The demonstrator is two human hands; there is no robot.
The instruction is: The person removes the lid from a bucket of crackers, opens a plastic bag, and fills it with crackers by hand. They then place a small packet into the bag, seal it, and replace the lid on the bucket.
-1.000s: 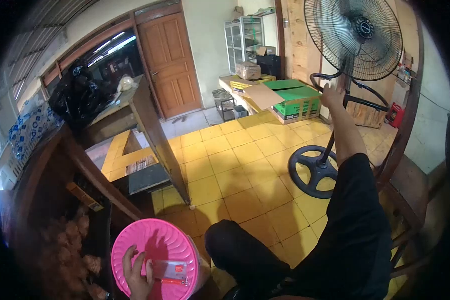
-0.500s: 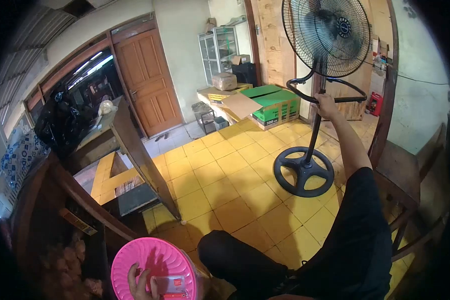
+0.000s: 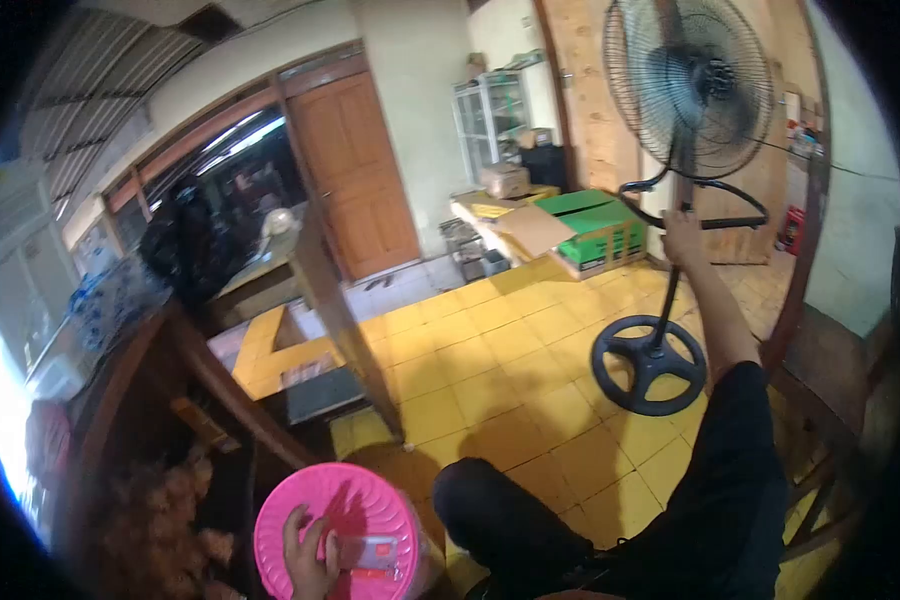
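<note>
My right hand [image 3: 682,240] is wrapped around the pole of a black standing fan [image 3: 688,90], just below its U-shaped bracket. The fan's round wheel-like base [image 3: 648,365] stands on the yellow tiles. At the lower left, my left hand [image 3: 310,552] hovers over or rests on a pink ridged lid [image 3: 290,495], its fingers curled and apart. Beside the thumb lies a small clear packet [image 3: 378,553] with red print. Whether the thumb touches this packet is hard to tell.
A green carton [image 3: 602,235] with flaps up stands near the doorway. Wooden furniture [image 3: 335,300] rises at left, and a brown chair [image 3: 820,375] is at right. A brown door [image 3: 355,175] and a glass cabinet [image 3: 490,120] are at the back.
The view has turned left, so the room, fan and lid appear farther right and a little lower. My right hand keeps its grip on the pole; my left hand stays by the packet.
</note>
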